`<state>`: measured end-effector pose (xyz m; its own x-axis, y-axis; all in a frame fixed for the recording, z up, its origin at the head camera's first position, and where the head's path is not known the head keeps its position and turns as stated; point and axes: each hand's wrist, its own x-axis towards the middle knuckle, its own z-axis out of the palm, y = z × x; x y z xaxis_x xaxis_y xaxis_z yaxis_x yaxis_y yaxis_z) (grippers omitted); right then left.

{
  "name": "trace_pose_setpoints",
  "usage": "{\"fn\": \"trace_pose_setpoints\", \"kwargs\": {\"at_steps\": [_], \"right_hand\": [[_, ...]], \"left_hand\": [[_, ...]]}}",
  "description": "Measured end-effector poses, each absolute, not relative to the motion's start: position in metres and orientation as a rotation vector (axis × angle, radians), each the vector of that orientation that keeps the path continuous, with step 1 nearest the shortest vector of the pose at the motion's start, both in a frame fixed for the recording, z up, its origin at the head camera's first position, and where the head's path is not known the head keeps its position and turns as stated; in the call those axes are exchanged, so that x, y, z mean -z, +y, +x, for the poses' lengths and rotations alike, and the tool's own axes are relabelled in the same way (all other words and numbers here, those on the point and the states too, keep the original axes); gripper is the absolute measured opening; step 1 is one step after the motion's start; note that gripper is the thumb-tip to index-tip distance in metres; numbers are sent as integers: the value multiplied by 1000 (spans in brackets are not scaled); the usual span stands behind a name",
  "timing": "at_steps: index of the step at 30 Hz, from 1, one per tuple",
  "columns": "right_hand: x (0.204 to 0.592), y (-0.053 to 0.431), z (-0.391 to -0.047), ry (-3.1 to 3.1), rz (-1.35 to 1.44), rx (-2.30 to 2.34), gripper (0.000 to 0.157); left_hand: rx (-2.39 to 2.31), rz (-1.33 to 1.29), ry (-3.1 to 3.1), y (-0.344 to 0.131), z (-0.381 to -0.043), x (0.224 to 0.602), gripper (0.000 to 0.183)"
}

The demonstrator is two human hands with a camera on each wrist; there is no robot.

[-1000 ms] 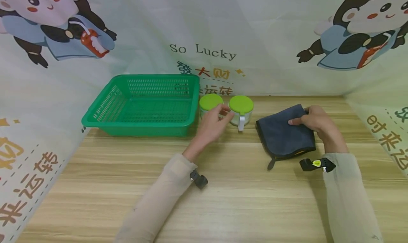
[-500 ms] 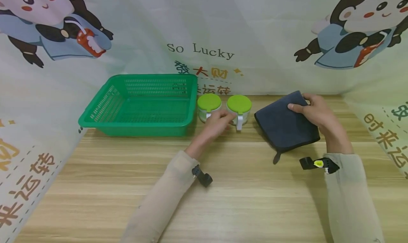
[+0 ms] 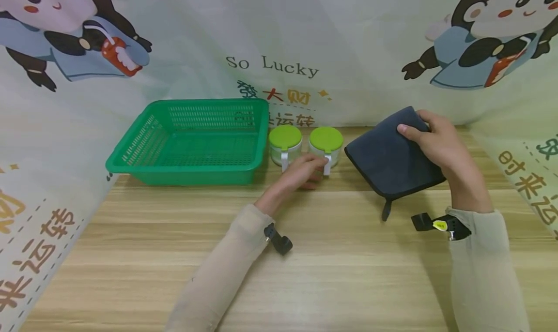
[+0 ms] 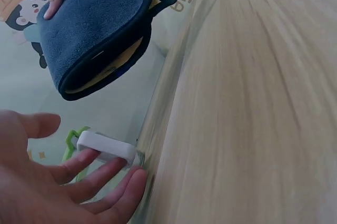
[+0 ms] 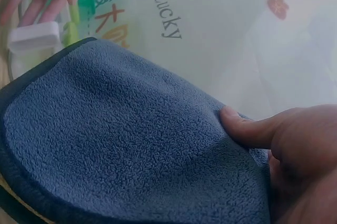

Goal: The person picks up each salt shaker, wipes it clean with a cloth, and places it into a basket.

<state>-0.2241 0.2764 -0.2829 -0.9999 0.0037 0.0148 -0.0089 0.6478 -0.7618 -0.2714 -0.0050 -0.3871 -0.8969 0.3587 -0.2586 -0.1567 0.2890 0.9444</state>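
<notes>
My right hand (image 3: 442,145) grips a folded dark blue towel (image 3: 389,158) by its upper right edge, the thumb lying on top. A small loop hangs from the towel's lower corner, and the left wrist view shows yellow between its folds. Two clear jars with green lids and white handles stand side by side; the left jar (image 3: 285,138) is close to the basket. At the right jar (image 3: 326,139), my left hand (image 3: 302,171) has its fingers against the handle (image 4: 107,145). The thumb (image 4: 42,124) stays apart from that handle.
A green plastic basket (image 3: 187,175) with slotted walls stands left of the jars. Behind everything hangs a printed curtain (image 3: 348,56), meeting the back edge of the wooden table (image 3: 348,274). It also runs along both sides.
My right hand has raised the towel up and away from the table. My left hand has shifted from above the gap between the jars down to the right jar's handle.
</notes>
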Motion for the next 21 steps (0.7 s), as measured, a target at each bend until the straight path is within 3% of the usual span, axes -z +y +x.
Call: {"fn": "trace_pose_setpoints", "kwargs": {"at_steps": [8,21], "right_hand": [[281,276,-224,-2855,-18,-1284,73],[283,279,-226,-2869,-47,-1270,75]], "left_hand": [[-1728,166,1945,-2,-270,386,54],[-1776,184,1837,-1,-269,390,38]]}}
